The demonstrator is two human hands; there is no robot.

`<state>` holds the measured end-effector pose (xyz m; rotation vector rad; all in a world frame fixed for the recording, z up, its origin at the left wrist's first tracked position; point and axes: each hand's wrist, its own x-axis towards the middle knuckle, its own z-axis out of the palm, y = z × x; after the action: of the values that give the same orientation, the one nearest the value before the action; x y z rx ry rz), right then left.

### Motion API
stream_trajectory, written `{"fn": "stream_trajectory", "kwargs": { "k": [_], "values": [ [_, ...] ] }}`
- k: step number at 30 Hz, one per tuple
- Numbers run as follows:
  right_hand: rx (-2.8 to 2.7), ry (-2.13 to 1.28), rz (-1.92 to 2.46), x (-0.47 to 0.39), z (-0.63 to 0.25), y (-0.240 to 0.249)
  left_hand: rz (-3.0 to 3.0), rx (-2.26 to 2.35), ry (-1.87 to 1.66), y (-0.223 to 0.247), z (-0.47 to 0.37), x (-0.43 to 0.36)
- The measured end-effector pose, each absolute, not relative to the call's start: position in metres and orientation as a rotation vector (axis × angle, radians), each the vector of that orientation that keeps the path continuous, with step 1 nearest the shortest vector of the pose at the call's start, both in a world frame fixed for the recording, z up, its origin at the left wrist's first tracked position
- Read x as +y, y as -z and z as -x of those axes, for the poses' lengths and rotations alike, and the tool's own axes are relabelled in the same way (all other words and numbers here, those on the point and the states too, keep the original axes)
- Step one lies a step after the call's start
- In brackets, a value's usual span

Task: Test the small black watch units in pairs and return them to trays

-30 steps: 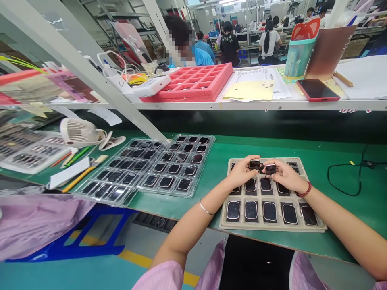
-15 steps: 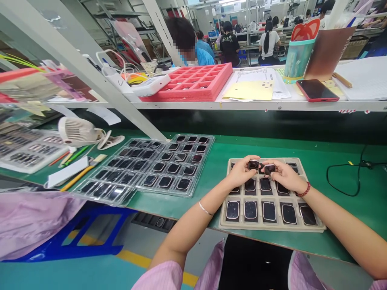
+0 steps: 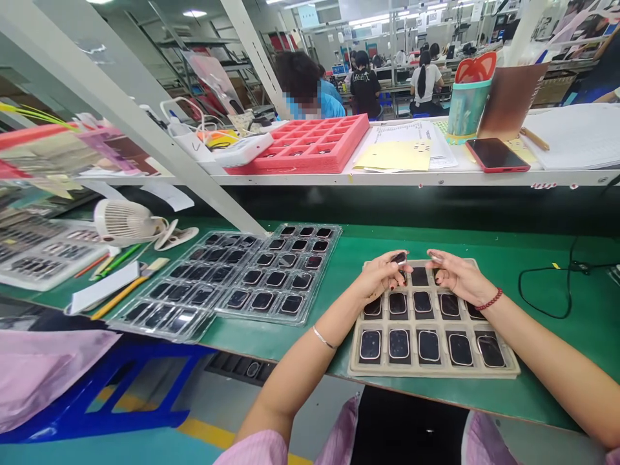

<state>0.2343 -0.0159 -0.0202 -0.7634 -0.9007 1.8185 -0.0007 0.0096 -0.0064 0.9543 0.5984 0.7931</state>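
Observation:
Above the far row of a beige tray [image 3: 382,371], my left hand [image 3: 380,278] is closed on a smartwatch body [image 3: 400,258], a small dark piece with a pale metal rim, tilted between thumb and fingers. My right hand [image 3: 458,279] pinches another smartwatch body [image 3: 434,256], seen nearly edge-on. The two hands are a small gap apart. Square smartwatch bodies with dark faces, such as this one [image 3: 429,345], lie in the tray's compartments. Both hands hide parts of the far row.
Clear plastic trays [image 3: 310,316] of dark square pieces lie left of the beige tray. Beyond them are a white fan [image 3: 123,217] and a yellow-handled brush [image 3: 119,298]. A black cable [image 3: 547,313] lies right. The shelf holds a red foam tray [image 3: 334,161] and a phone [image 3: 498,155].
My hands have moved apart, and both smartwatch bodies have turned from facing me to tilted or edge-on. The whole view has shifted slightly.

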Motion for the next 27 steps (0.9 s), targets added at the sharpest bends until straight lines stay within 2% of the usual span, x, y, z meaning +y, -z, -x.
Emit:
{"fn": "stream_trajectory", "kwargs": {
  "k": [5, 9, 20, 27],
  "values": [
    [-0.710, -2.058, 0.720, -0.010, -0.241, 0.019, -0.738, 0.550, -0.708, 0.010, 0.004, 0.019],
    [-0.685, -2.071, 0.746, -0.010, -0.242, 0.017, -0.713, 0.557, -0.695, 0.011, 0.004, 0.021],
    [-1.257, -1.563, 0.880, -0.022, -0.220, 0.026, -1.181, 0.717, -0.775, 0.010, -0.008, 0.001],
    [-1.208, -1.554, 0.933, -0.020, -0.225, 0.028, -1.250, 0.725, -0.764, 0.010, -0.006, 0.003]
  ]
}}
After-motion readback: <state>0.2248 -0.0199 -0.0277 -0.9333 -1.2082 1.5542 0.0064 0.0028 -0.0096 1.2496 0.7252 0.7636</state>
